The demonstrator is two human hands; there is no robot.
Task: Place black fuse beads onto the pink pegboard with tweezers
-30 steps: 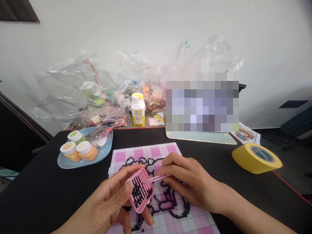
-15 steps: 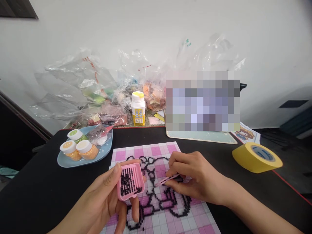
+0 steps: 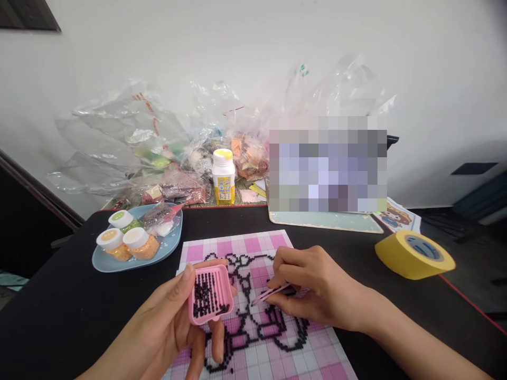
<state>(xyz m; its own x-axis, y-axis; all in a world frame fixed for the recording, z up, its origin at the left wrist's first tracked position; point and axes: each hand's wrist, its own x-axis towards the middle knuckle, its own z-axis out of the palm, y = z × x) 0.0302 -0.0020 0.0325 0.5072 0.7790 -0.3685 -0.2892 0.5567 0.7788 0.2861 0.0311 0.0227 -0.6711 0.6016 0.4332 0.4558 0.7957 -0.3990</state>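
Note:
A small pink ridged tray (image 3: 222, 287) of black beads is in my left hand (image 3: 170, 311), thumb on its left edge and fingers beneath. Most beads lie in the grooves on its left side. My right hand (image 3: 312, 290) pinches a pair of pale pink tweezers (image 3: 273, 291), tips pointing left and down at the board. Whether a bead sits between the tips is too small to tell. Below both hands lies a pink and white checkered pegboard (image 3: 253, 244), with black beads forming a curved outline (image 3: 295, 343). My hands cover parts of the outline.
A blue plate (image 3: 170, 248) at left carries jars of coloured beads (image 3: 141, 245) and a small bag. Behind stand a white and yellow bottle (image 3: 224, 179), plastic bags (image 3: 130, 132) and a blurred-out panel (image 3: 328, 174). Yellow tape (image 3: 396, 258) lies at right.
The tweezer tips have dipped slightly down and left over the board. The tray stays in my left hand, almost unmoved; the whole view has shifted a little.

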